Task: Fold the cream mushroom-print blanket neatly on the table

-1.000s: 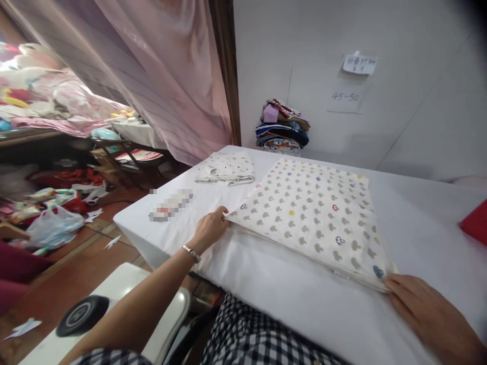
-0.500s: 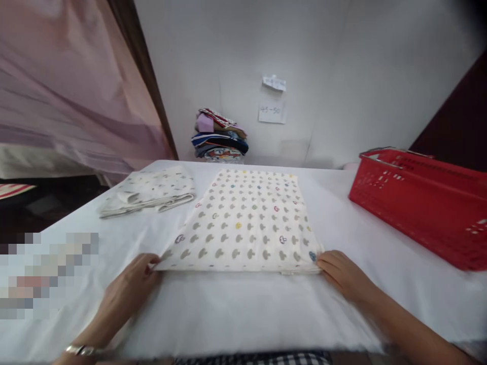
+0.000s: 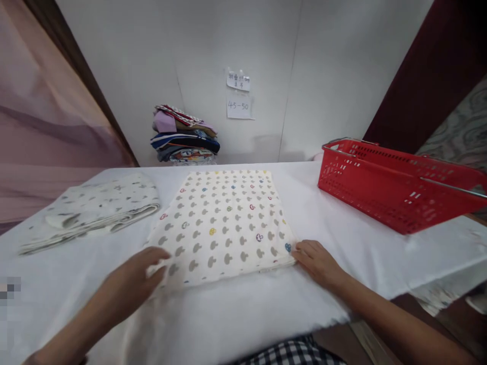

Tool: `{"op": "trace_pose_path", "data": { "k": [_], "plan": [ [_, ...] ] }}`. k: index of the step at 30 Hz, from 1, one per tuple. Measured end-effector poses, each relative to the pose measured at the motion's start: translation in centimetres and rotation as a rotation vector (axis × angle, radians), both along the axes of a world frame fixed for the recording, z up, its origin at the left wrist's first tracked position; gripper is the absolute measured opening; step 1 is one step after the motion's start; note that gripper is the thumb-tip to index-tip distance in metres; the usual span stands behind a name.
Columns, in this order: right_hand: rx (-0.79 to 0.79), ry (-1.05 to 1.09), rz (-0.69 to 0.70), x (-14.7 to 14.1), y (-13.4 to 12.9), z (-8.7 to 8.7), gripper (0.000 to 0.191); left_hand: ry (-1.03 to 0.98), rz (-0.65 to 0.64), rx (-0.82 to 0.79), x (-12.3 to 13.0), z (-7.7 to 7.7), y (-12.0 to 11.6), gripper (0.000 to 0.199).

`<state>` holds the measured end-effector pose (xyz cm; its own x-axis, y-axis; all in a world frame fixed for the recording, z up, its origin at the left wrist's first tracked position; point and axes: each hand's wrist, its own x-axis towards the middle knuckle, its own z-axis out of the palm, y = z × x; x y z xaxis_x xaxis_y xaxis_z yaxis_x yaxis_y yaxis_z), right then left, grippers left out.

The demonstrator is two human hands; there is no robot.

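Cloth (image 3: 228, 223) lies flat on the white-covered bench (image 3: 304, 197), with a grip at either near corner

I have the cloth spread before me in the middle of the bench, its pale face printed with rows of grey mushrooms and a few in yellow, blue, red and purple. My left grip (image 3: 133, 279) is at its near left corner, thumb and fingers parted with a gap between them; it is blurred, and I cannot tell whether it touches the fabric. My right grip (image 3: 317, 263) has its fingertips against the near right corner, the fingers close together, but I cannot tell whether they pinch the layers. Along the near edge, toward the right, several layers show.

Left of the cloth, a folded bundle (image 3: 110, 203) of white fabric with small dark prints rests on the bench. To the right stands a red basket (image 3: 380, 187) with perforated sides and metal handles. Beyond the far edge of the bench, left of centre, a stack of folded fabrics (image 3: 184, 137) rises close to the pale wall (image 3: 323, 66). Two paper notes hang there, one above the other; the lower note (image 3: 238, 107) reads "45-50". A pink curtain (image 3: 41, 121) hangs at far left, and black-and-white checked clothing (image 3: 291, 354) shows below the bench's near edge.
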<state>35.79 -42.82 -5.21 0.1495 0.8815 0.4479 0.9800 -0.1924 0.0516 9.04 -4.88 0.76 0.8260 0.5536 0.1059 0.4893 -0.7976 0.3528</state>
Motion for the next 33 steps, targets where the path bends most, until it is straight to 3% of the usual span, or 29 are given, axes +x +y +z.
{"op": "trace_pose_path", "data": {
  "k": [4,7,10,13,18,24,27,33],
  "plan": [
    [-0.02,-0.03,-0.058,-0.3,-0.2,-0.2,0.022,0.052,-0.405,-0.123,9.5,2.6,-8.0,0.028],
    [-0.035,-0.047,-0.118,-0.7,-0.1,-0.3,0.022,0.066,-0.606,-0.243,16.6,2.7,-13.0,0.026],
    [-0.054,-0.047,-0.204,-1.3,0.1,-0.4,0.02,0.089,-0.582,-0.251,22.7,1.6,-16.5,0.025],
    [-0.062,-0.004,-0.228,-1.5,0.1,-0.8,0.02,0.193,-0.486,-0.179,26.9,-0.2,-18.5,0.033],
    [-0.061,0.074,-0.216,-1.4,0.2,-1.2,0.019,0.294,-0.361,-0.165,29.2,-2.2,-19.1,0.037],
    [-0.084,0.128,-0.223,-1.6,0.3,-1.1,0.018,0.366,-0.352,-0.26,29.7,-1.2,-18.5,0.018],
    [-0.076,0.138,-0.235,-1.8,0.3,-1.1,0.02,0.336,-0.394,-0.327,29.8,-0.8,-19.2,0.02],
    [-0.091,0.158,-0.235,-1.9,0.3,-0.8,0.023,0.218,-0.396,-0.326,29.1,-1.6,-20.8,0.024]
  ]
}}
